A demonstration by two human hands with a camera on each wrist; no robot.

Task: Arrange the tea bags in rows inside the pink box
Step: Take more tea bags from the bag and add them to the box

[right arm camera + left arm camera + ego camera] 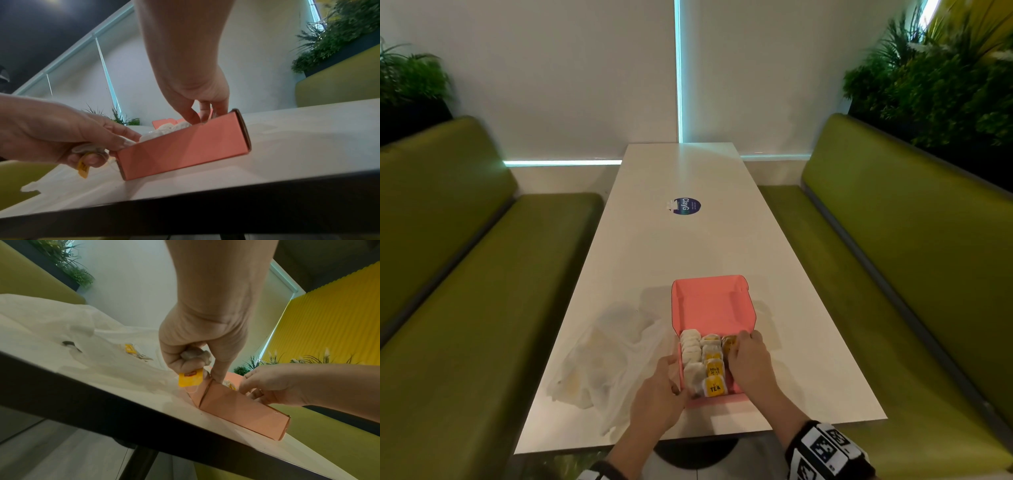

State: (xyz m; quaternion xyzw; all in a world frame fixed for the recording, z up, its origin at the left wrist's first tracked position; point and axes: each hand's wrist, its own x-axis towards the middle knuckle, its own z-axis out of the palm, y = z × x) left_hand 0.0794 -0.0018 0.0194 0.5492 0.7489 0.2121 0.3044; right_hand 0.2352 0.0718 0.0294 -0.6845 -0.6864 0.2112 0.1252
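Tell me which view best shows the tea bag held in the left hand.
The left wrist view: the left hand grips the tea bag, its yellow tag hanging clear. The right wrist view shows bag and tag partly between fingers. In the head view the hand hides it.

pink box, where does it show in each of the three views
Head: the pink box sits low and centre, lid open away from the person, on the white table.
Left wrist: lower right of centre, its near wall seen edge-on, below the left hand.
Right wrist: centre, its near wall broad and facing the camera, under the right hand.
Shared landmark: the yellow tea bag tag held in the left hand at the box's near left corner.
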